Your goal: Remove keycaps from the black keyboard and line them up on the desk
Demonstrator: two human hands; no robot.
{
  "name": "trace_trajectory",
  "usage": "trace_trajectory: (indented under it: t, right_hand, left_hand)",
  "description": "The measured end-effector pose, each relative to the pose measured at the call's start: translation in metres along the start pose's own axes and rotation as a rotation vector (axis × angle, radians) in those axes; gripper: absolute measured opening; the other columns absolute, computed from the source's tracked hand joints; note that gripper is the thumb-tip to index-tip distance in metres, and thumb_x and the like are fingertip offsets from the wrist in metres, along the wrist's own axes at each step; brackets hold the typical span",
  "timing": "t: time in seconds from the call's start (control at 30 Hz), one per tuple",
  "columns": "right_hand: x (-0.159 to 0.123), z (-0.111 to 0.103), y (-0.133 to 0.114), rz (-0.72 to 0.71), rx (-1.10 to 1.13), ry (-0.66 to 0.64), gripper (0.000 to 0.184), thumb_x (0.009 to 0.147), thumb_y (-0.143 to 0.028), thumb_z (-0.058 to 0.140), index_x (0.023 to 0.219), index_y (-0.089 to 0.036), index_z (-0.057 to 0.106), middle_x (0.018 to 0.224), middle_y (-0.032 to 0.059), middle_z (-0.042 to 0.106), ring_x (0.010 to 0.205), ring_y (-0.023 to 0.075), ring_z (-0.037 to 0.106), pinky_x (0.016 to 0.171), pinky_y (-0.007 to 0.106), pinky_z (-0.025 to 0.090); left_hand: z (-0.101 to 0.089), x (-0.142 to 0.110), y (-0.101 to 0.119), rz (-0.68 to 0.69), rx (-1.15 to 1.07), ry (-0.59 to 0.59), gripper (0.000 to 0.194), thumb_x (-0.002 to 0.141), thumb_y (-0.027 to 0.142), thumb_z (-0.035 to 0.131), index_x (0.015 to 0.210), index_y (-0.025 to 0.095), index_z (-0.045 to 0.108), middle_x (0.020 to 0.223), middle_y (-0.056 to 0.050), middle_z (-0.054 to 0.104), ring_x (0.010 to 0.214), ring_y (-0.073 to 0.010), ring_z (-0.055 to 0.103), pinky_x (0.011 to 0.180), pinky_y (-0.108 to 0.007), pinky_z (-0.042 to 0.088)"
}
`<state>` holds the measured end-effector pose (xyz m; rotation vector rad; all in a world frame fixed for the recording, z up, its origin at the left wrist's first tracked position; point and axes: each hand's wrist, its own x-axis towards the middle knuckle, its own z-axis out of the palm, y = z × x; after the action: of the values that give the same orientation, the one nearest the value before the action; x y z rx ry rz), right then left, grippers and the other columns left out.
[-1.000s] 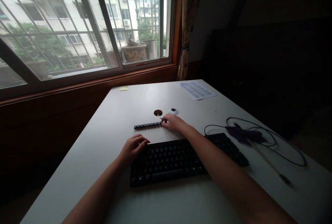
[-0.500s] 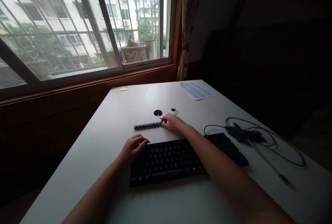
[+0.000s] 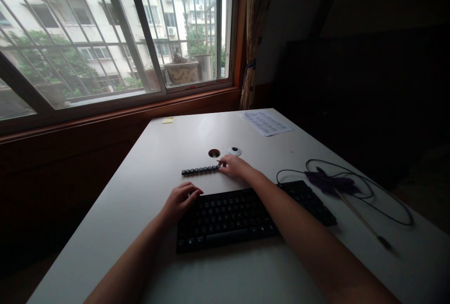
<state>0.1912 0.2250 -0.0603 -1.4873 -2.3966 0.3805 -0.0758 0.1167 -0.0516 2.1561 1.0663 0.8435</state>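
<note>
My left hand (image 3: 180, 199) rests at the far left corner of a black keyboard (image 3: 230, 219), fingers loosely bent, thumb apart from them near the keyboard's back edge. Beyond the keyboard, several black keycaps (image 3: 196, 171) stand in a straight row on the white table. At the row's right end my right hand (image 3: 233, 165) pinches the last keycap (image 3: 218, 167) between thumb and finger. A thin dark tip (image 3: 218, 161) pokes out above it by the index finger; its kind cannot be made out. My right forearm crosses over the keyboard and hides part of its keys.
Behind the row are a round cable hole (image 3: 214, 153) and its white cover (image 3: 235, 151). A black cable (image 3: 393, 201), a purple cloth (image 3: 330, 182) and a thin brush (image 3: 365, 224) lie at right. Printed sheets (image 3: 269, 123) and a yellow note (image 3: 168, 120) lie at the far end.
</note>
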Motion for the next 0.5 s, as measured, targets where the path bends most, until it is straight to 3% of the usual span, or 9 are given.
trace_trajectory:
  t: [0.5]
  right_hand:
    - [0.0005,0.0019,0.0013,-0.007,0.005,0.006,0.02,0.081,-0.026,0.066,0.098,-0.019,0.072,0.094,0.0067,0.067,0.084,0.018,0.061,0.076,0.025,0.044]
  left_hand:
    - [0.0001,0.0002,-0.0003,-0.002,-0.001,0.0,0.03,0.095,0.037,0.05,0.092,0.019,0.073,0.09,-0.007,0.068,0.085,-0.0194,0.063,0.076,-0.028,0.049]
